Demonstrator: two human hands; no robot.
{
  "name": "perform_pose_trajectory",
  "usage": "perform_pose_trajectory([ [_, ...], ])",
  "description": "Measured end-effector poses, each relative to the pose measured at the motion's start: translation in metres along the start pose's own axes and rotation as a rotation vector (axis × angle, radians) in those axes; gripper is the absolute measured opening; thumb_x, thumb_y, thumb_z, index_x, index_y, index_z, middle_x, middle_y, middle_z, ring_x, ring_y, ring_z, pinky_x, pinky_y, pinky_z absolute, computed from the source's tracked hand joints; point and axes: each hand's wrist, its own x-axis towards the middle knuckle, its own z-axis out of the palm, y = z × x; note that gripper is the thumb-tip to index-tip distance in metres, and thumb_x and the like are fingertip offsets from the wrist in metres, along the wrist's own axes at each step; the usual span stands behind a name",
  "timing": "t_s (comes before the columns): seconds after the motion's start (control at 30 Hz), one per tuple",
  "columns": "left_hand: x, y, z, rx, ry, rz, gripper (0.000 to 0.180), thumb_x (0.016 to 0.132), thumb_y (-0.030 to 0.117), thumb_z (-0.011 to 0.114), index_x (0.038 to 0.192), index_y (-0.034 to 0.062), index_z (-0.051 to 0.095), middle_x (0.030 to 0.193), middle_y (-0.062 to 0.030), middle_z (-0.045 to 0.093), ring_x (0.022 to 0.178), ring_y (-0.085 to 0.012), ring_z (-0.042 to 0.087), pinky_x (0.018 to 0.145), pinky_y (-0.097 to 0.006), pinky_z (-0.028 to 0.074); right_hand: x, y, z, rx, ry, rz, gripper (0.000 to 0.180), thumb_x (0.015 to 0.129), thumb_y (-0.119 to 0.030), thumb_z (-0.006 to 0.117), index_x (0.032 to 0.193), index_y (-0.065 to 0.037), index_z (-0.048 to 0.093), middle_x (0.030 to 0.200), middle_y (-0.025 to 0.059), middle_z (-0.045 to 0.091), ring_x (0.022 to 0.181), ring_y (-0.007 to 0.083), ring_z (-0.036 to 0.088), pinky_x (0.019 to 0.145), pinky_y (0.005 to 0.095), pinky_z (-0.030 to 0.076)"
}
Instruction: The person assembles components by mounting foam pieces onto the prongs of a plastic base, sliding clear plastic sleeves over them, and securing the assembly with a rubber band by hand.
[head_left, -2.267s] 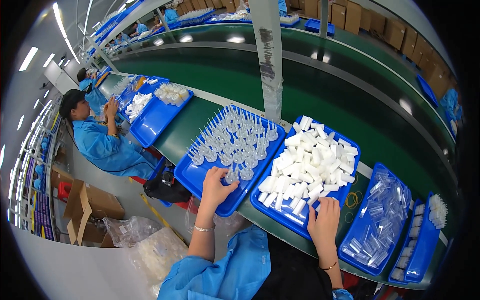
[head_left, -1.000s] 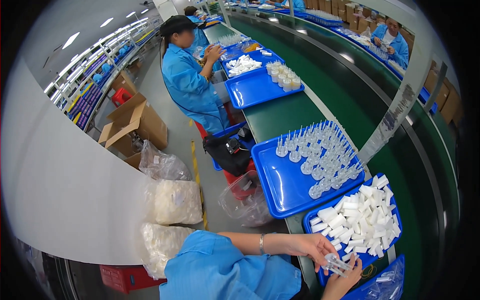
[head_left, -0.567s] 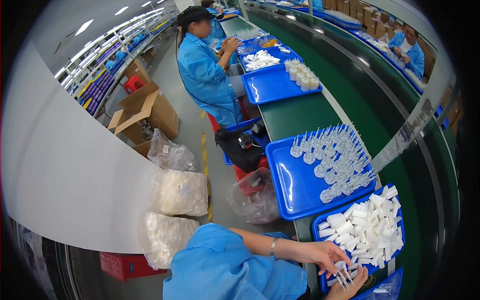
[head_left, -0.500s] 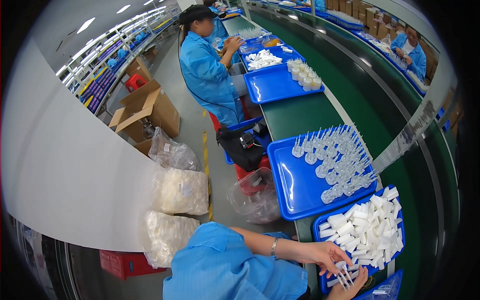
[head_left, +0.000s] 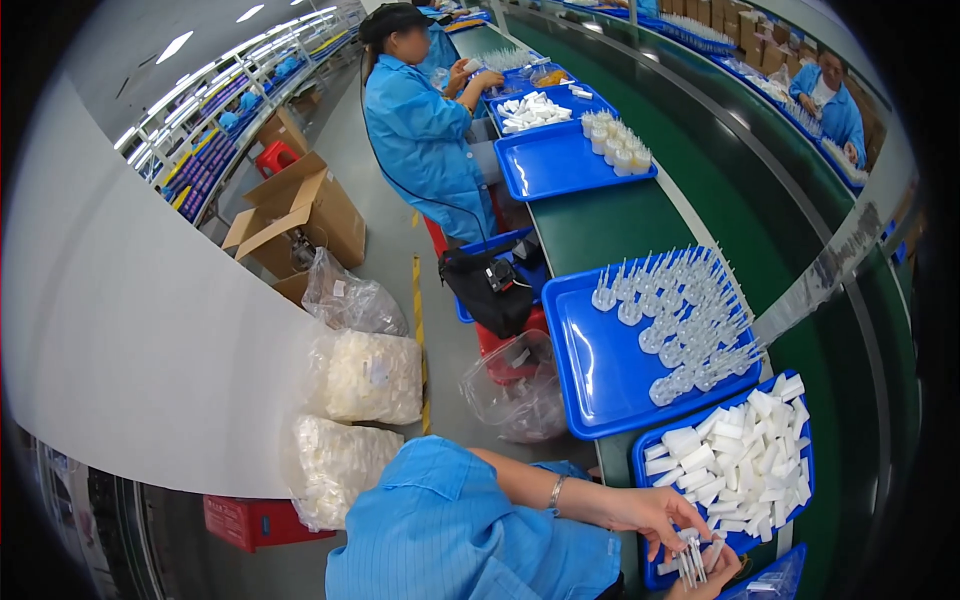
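Observation:
My left hand (head_left: 655, 513), with a bracelet on the wrist, pinches a small clear plastic part with several thin prongs (head_left: 691, 562). Below it, my right hand (head_left: 716, 577) has its fingers closed around the same part from the other side. A white piece seems to lie between the fingers, partly hidden. Both hands are over the near corner of a blue tray (head_left: 640, 462) heaped with white block-shaped pieces (head_left: 735, 450). Farther off stands a larger blue tray (head_left: 590, 385), where many clear pronged parts (head_left: 690, 320) sit upright in rows.
Another blue tray edge (head_left: 790, 575) shows at the lower right. A taped post (head_left: 820, 280) rises beside the green conveyor (head_left: 700, 150). A co-worker in blue (head_left: 425, 130) sits farther along. Bags of white parts (head_left: 375, 375), an open carton (head_left: 310, 220) and a red crate (head_left: 255, 522) stand on the floor.
The view has shifted slightly. My hands have drawn closer together around the pronged part, which has turned a little more upright. The co-worker's hands have moved apart.

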Motion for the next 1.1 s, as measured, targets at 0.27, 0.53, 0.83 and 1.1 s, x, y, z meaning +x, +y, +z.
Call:
perform_pose_trajectory([
  [0.27,0.005,-0.001,0.0,-0.061,0.034,0.003,0.035,0.08,0.0,0.059,0.115,-0.001,0.052,0.097,-0.0083,0.056,0.077,-0.0205,0.065,0.055,-0.027,0.054,-0.001,-0.013,-0.008,-0.049,0.152,0.033,0.022,0.085,-0.002,0.057,0.105,0.005,0.053,0.093,0.0173,0.059,0.079,0.0214,0.057,0.071,0.0284,0.049],
  [0.53,0.007,-0.006,0.006,0.056,-0.025,-0.024,0.032,0.085,0.006,0.056,0.116,0.0001,0.053,0.097,-0.008,0.06,0.08,-0.014,0.061,0.059,-0.025,0.053,-0.024,0.026,-0.019,0.176,0.296,0.005,0.007,0.085,-0.006,0.048,0.086,0.0,0.049,0.08,0.0066,0.047,0.071,0.0144,0.044,0.066,0.0248,0.038],
  [0.83,0.002,0.005,0.001,0.208,0.124,-0.042,0.037,0.08,0.004,0.06,0.116,-0.0029,0.052,0.118,-0.0246,0.052,0.091,-0.0222,0.06,0.064,-0.03,0.055,-0.016,-0.007,-0.019,0.667,0.025,0.121,0.015,0.089,-0.003,0.045,0.102,0.002,0.052,0.091,0.0065,0.05,0.065,0.0068,0.044,0.057,0.0186,0.036],
  [1.1,0.002,-0.013,0.005,0.235,0.242,0.116,0.043,0.079,0.005,0.062,0.119,-0.0034,0.049,0.113,-0.0246,0.054,0.089,-0.023,0.061,0.059,-0.03,0.054,-0.027,0.002,-0.032,0.923,-0.095,0.21,0.016,0.087,-0.004,0.052,0.102,0.001,0.052,0.094,0.0071,0.056,0.068,0.0046,0.047,0.058,0.0176,0.038],
])
